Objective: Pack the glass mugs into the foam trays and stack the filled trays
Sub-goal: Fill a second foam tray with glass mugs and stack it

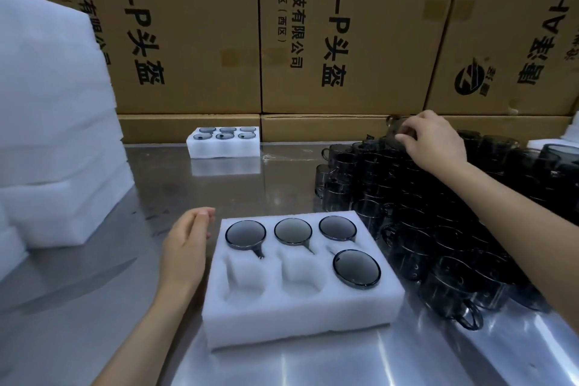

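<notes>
Hands work apart: the left hand (185, 252) lies with straight fingers against the near foam tray (300, 320), steadying its side, while the right hand (434, 142) reaches away over the pile of dark glass mugs (438, 229) and pinches one mug (395, 126) at the top. Between the hands, the near tray holds four mugs, with two pockets bare beside the left hand. Filling is the step in hand, I judge; next the pinched mug needs lowering into a bare pocket. Beyond both hands a full tray (223, 142) waits on the surface (282, 178).
</notes>
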### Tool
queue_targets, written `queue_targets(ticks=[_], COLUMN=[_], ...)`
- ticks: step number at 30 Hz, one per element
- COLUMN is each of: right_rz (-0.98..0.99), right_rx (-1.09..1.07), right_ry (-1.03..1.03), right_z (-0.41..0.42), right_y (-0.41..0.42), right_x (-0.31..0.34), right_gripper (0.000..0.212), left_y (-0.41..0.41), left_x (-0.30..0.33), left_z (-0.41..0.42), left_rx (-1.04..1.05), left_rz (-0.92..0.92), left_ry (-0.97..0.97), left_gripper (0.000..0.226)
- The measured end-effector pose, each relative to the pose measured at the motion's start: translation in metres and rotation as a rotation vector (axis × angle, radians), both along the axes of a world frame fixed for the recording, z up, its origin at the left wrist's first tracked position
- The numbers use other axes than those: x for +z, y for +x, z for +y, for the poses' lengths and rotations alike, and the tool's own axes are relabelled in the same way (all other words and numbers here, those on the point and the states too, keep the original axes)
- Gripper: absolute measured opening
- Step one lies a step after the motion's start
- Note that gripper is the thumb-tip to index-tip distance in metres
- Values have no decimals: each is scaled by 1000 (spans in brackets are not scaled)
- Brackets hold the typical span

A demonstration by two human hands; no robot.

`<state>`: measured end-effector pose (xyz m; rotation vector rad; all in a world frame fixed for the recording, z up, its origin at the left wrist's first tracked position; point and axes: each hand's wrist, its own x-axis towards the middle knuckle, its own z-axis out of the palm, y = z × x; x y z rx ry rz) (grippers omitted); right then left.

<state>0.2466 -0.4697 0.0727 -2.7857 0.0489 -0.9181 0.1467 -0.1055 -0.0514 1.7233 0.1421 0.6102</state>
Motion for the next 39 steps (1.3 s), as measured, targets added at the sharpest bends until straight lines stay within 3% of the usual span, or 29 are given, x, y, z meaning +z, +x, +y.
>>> queue_targets(ticks=[5,12,18,24,30,39], right_rz=[-227,-49,34,113,156,369], right_rx=[304,705,698,683,665,701], right_ry=[25,26,-128,-144,-169,-143], right_z=[55,123,131,136,137,134], right_y=[-75,-179,-200,-197,-194,-195], right_x=[1,-28,-49,-50,-49,-61], right_gripper=[14,13,13,13,14,18], left_y=[-1,-8,-15,-19,-24,-29], left_x=[1,3,4,4,6,10], left_z=[-1,-2,-3,-9,-9,-10], left_rx=[13,-6,-10,-40,-40,-49], left_rz=[-3,-2,-6,-36,-25,-69], left_ry=[61,17,-51,96,44,158], left_gripper=[22,21,21,17,19,18])
